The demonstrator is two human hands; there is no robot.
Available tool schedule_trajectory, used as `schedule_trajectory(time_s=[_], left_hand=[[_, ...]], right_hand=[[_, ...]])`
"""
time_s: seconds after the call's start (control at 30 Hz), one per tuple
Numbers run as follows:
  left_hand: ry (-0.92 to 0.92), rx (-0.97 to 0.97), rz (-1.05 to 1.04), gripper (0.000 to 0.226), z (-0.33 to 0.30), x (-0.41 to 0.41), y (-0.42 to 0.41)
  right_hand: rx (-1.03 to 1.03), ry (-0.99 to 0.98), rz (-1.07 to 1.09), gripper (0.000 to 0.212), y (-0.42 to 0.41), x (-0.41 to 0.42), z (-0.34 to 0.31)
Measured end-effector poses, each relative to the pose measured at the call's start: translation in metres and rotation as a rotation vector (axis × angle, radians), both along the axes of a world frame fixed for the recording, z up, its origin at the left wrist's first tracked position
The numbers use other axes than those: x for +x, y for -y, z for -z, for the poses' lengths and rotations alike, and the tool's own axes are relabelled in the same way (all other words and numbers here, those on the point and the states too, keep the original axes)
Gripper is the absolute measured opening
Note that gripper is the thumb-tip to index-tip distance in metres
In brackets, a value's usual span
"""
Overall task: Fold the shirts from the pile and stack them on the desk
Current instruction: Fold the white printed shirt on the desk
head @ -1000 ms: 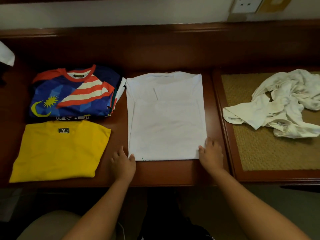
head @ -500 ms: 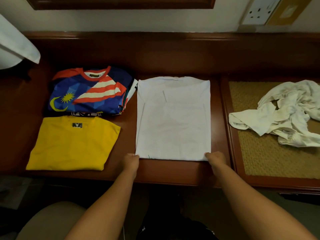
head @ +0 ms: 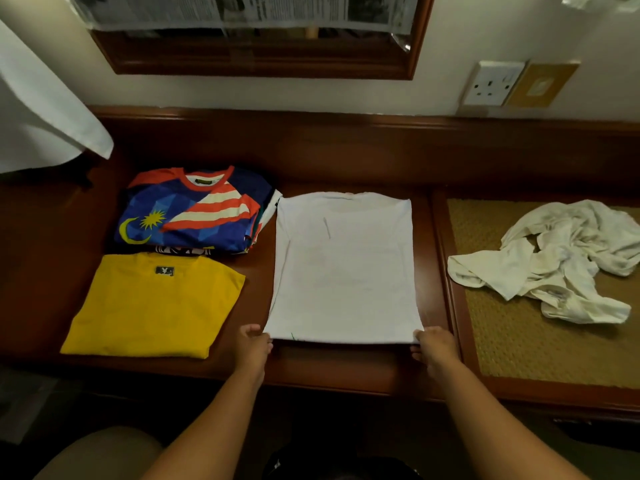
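The white shirt (head: 343, 268) lies flat in the middle of the tabletop (head: 346, 161), already folded into a tall rectangle with its collar at the far end. The left hand (head: 254, 344) pinches its near left corner, and the right hand (head: 434, 346) pinches its near right corner, thumb on top of the cloth and fingers curled under the edge; each grip is narrow and holds the shirt's hem, which sits slightly raised off the wood. Just left of the shirt, at the far side, a blue shirt (head: 194, 211) with red and white stripes, a yellow crescent and a star tops a small folded stack. Nearer, touching that stack, lies a folded yellow shirt (head: 152, 306) with a small dark label at its neck. To the right, on a woven mat (head: 512, 344) set into the tabletop, a crumpled heap of white shirts (head: 561, 261) lies unfolded, well apart from the hands. On the far wall hang a wood-framed mirror (head: 256, 60) and a white socket (head: 493, 83). A white cloth (head: 41, 116) hangs at the far left.
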State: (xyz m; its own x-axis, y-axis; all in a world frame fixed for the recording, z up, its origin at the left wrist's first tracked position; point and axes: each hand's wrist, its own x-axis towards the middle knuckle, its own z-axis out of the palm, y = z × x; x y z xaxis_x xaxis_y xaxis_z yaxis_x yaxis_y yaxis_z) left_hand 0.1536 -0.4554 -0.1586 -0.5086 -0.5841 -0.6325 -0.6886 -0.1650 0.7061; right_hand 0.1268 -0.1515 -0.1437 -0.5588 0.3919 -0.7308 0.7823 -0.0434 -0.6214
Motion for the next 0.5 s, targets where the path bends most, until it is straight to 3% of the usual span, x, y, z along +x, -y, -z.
schedule_trajectory(time_s=[0.07,0.17,0.33,0.5], left_hand=[[-0.081,-0.045,0.02,0.027,-0.013,0.001,-0.001],[-0.174,-0.066,0.105,0.017,-0.029,0.0,0.003],[-0.283,-0.051,0.127,0.021,-0.049,-0.007,0.011],[-0.345,-0.169,0.237,0.023,-0.072,-0.012,0.011]], right_hand=[[0.027,-0.072,0.01,0.012,0.0,0.002,-0.012],[0.102,-0.218,-0.033,0.042,-0.004,0.003,-0.032],[0.046,-0.33,-0.088,0.016,-0.013,-0.002,-0.052],[-0.126,-0.403,-0.025,0.025,-0.018,-0.013,-0.07]])
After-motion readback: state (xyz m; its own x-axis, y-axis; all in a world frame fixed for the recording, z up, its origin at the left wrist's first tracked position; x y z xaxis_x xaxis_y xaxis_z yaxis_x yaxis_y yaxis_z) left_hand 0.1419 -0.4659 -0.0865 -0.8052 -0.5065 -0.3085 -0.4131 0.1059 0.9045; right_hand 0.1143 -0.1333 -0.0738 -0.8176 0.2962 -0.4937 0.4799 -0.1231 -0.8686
